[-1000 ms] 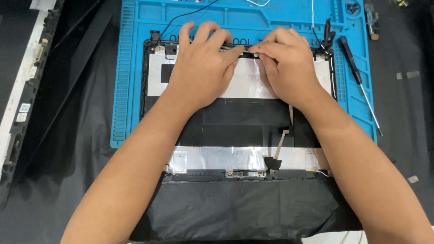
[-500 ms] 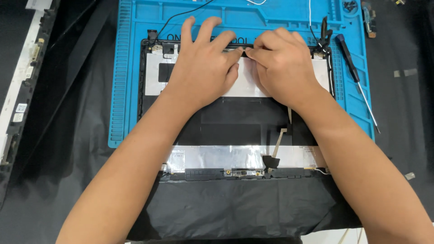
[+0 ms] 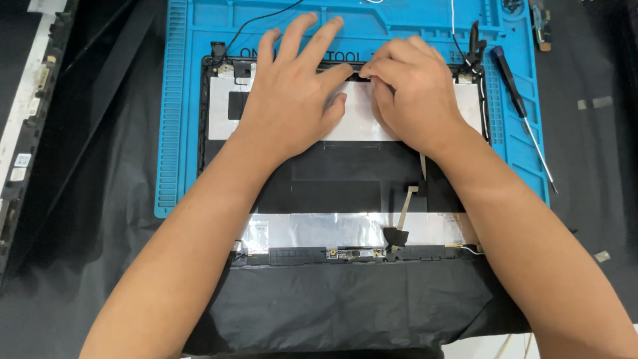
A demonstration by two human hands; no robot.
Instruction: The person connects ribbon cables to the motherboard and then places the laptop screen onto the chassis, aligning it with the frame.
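A dark table point(image 3: 598, 146) carries a blue ribbed work mat point(image 3: 179, 133) at the far middle, a black sheet point(image 3: 332, 312) spread near, a long black-and-white frame point(image 3: 23, 126) on the left, and small tape scraps point(image 3: 595, 103) at right

I am looking down on an electronics repair bench: a ridged blue silicone work mat point(image 3: 179, 100), a black-handled slim screwdriver point(image 3: 522, 113) and an opened black laptop lid shell point(image 3: 345, 179) are lying across it.

Labels on the dismantled parts

Two small white rectangular stickers point(image 3: 20, 166) sit on the dark frame at far left; a black rectangular label point(image 3: 238, 104) lies on the silver foil panel.
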